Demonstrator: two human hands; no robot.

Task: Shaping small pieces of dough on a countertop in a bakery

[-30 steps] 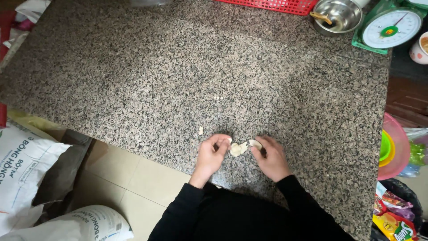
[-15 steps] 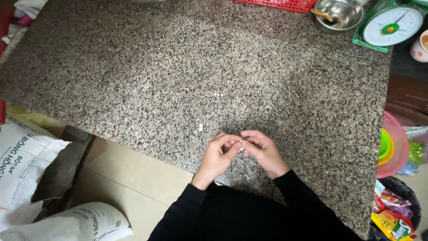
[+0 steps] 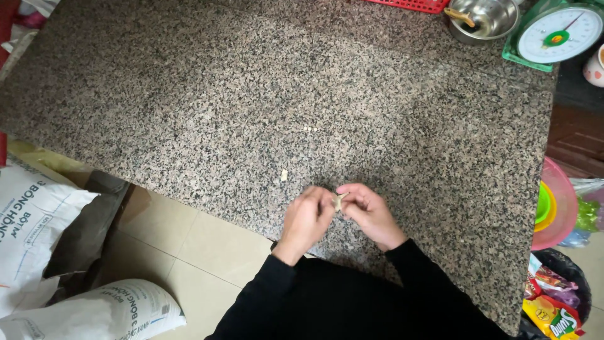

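Pinching a small pale scrap (image 3: 338, 201) between both sets of fingertips, the two hands meet right over the near edge of the granite table (image 3: 189, 94). Left hand (image 3: 307, 219) is curled in with its fingers closed on the scrap from the left, right hand (image 3: 371, 214) is doing the same from the right, so they're basically touching each other around it. Can't really tell what the scrap is, it's tiny and mostly covered by fingers. Both arms are in black sleeves (image 3: 352, 296). A little to the far left of the hands there's a small pale crumb (image 3: 284, 175) lying on the stone, and farther out a few tiny white specks (image 3: 310, 129). Way off in the far right corner sit a metal bowl (image 3: 484, 17) and a green kitchen scale (image 3: 557, 31) with a round white dial. Down on the tiled floor on the left are a couple of white sacks (image 3: 38, 214), and on the right some pink and green plastic plates (image 3: 553, 204) plus colourful snack bags (image 3: 553, 308).
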